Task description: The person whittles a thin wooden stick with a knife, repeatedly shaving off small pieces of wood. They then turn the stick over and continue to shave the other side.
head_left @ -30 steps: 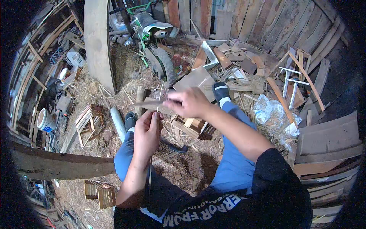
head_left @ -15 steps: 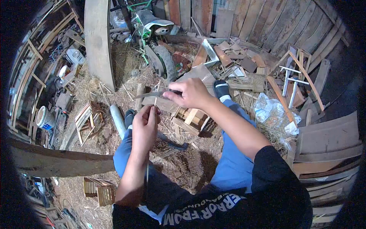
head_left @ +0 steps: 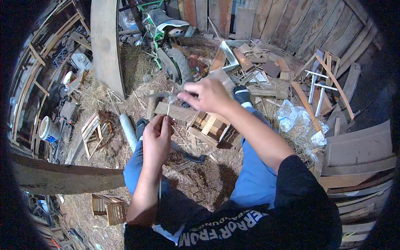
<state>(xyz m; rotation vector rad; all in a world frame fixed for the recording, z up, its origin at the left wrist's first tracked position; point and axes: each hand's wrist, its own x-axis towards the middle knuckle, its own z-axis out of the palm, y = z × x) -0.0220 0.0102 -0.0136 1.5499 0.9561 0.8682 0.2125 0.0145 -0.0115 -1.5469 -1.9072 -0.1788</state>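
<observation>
My left hand is closed round a thin pale strip, whose tip sticks up above the fingers. Just above and to the right, my right hand is closed on the handle end of a knife. The blade points left, is smeared by motion and passes near the strip's upper end; whether they touch I cannot tell. Beyond my hands, a small slatted wooden crate rests on the ground between my legs. A dark curved tool lies in front of it.
A tall board stands at the upper left, beside a motorcycle. Wood scraps and a plastic bag lie on the right. A beam crosses the left side. Small crates sit lower left.
The knife in my right hand has risen slightly and turned, and is now blurred. My left hand has stayed nearly in place with the strip.
</observation>
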